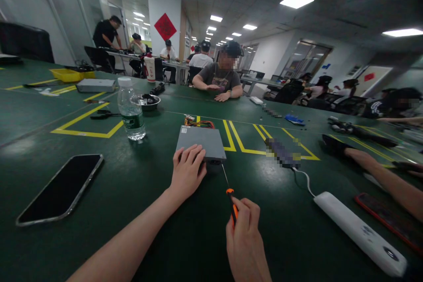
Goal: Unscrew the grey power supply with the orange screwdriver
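Note:
A grey metal computer power supply (198, 137) lies on the green table in front of me, its bundled coloured cables (200, 123) at the far side. My left hand (188, 167) grips its near left part, fingers over the top and thumb by the near face. In my right hand (244, 233) is a screwdriver (230, 192) with an orange and black handle, held in closed fingers. Its thin shaft points up and away, the tip close to the power supply's near right corner. Whether the tip touches it I cannot tell.
A water bottle (131, 112) and a metal bowl (150, 102) stand left of the power supply. Nearer lies a phone (61, 189). On the right are a white power strip (358, 231), its cord and a co-worker's arm (380, 172). Another person (220, 77) sits opposite.

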`<state>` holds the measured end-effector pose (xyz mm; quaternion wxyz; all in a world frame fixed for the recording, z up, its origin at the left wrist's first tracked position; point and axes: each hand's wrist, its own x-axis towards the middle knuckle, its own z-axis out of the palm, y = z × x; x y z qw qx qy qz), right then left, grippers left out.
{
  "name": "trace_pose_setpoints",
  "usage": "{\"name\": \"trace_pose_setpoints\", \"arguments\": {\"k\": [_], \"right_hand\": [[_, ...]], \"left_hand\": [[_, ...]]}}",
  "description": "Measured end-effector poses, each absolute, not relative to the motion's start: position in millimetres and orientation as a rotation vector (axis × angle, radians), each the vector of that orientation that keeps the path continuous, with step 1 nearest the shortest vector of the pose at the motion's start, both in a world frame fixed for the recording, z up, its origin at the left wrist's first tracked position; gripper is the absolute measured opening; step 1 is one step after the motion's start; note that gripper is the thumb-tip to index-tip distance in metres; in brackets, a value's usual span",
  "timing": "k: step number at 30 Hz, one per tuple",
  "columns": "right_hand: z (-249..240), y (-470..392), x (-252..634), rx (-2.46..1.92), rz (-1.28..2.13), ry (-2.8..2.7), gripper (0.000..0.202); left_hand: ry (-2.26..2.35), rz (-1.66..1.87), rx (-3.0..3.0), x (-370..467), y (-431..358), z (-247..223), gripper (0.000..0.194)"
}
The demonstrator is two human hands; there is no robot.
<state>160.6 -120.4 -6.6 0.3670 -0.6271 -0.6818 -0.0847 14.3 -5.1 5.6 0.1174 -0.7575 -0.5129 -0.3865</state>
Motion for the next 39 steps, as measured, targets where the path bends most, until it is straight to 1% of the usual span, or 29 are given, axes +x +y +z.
{"name": "trace_pose_setpoints", "arguments": {"k": [3,8,10,12,14,19,23,25,27,30,34,36,39], "right_hand": [[-10,-122,157,-1.588,-0.112,-1.738,0.036],[1,-122,166,-1.630,0.492,-1.531,0.027],[5,-119,171,-1.605,0.656,-1.392,0.027],[7,-117,173,-1.583,0.740,-1.303,0.026],[9,-116,173,-1.591,0.699,-1.297,0.023],[15,-122,169,-1.574,0.223,-1.586,0.024],[16,-129,172,-1.578,-0.130,-1.806,0.033],[15,-130,174,-1.555,-0.258,-1.851,0.033],[12,-129,176,-1.527,-0.317,-1.868,0.031],[6,-124,177,-1.538,-0.288,-1.851,0.030],[0,-120,170,-1.575,-0.129,-1.796,0.029],[0,-119,164,-1.591,0.004,-1.760,0.026],[5,-120,157,-1.614,0.338,-1.589,0.027]], "left_hand": [[-1.506,-1.122,-2.223,15,-5,6,0.030],[-1.510,-1.107,-2.244,14,-4,5,0.031],[-1.506,-1.115,-2.248,14,-4,5,0.033],[-1.499,-1.126,-2.250,14,-4,5,0.034],[-1.495,-1.131,-2.251,14,-4,5,0.034],[-1.482,-1.138,-2.246,14,-5,5,0.035],[-1.478,-1.139,-2.236,15,-5,4,0.034],[-1.479,-1.134,-2.241,15,-4,4,0.033],[-1.479,-1.143,-2.241,15,-4,4,0.033],[-1.476,-1.173,-2.234,16,-4,4,0.035],[-1.469,-1.166,-2.241,16,-4,5,0.036],[-1.474,-1.155,-2.239,16,-4,5,0.035],[-1.489,-1.129,-2.235,16,-4,5,0.032]]}}
